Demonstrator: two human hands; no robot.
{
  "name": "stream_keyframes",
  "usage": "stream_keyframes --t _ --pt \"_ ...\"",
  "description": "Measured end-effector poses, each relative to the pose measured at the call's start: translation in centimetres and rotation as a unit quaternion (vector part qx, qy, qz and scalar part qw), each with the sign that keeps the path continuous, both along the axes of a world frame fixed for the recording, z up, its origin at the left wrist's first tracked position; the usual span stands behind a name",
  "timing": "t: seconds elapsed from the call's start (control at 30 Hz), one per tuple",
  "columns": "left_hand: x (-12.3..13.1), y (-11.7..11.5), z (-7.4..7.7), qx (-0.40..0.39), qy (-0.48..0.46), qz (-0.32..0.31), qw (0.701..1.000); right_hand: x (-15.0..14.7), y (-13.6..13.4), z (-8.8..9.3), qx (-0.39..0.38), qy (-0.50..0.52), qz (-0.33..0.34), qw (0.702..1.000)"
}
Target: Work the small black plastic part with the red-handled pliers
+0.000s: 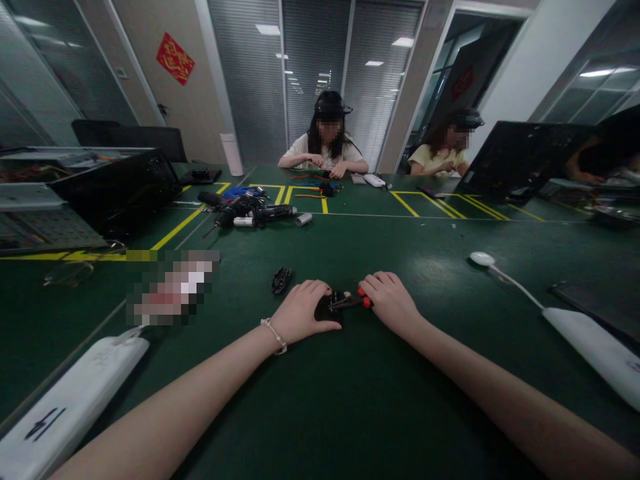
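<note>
My left hand is closed around the edge of a small flat black part, its thumb along the near side. My right hand grips red-handled pliers, their dark pointed jaws reaching left over the black part. Whether the jaws touch or pinch anything on it is too small to tell. Just left of my left hand, apart from it, a black ribbed piece lies on the green table.
Ahead lie a black power drill and a small grey cylinder. White elongated devices flank my forearms. A person works with coloured wires across the table; another person sits right. Dark panels stand at both sides.
</note>
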State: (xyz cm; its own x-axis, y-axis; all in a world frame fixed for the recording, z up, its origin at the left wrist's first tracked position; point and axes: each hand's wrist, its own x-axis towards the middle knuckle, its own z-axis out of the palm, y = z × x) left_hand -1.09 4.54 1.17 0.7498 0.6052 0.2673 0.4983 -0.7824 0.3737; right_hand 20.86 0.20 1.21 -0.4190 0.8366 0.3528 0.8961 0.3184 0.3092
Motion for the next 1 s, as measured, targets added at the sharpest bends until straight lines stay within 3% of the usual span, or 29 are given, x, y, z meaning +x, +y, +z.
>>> stream_keyframes --t 1.0 --pt "-0.02 0.03 -0.11 0.006 -0.004 -0.001 1.000 0.16 0.11 0.17 -0.004 0.003 0.010 1.000"
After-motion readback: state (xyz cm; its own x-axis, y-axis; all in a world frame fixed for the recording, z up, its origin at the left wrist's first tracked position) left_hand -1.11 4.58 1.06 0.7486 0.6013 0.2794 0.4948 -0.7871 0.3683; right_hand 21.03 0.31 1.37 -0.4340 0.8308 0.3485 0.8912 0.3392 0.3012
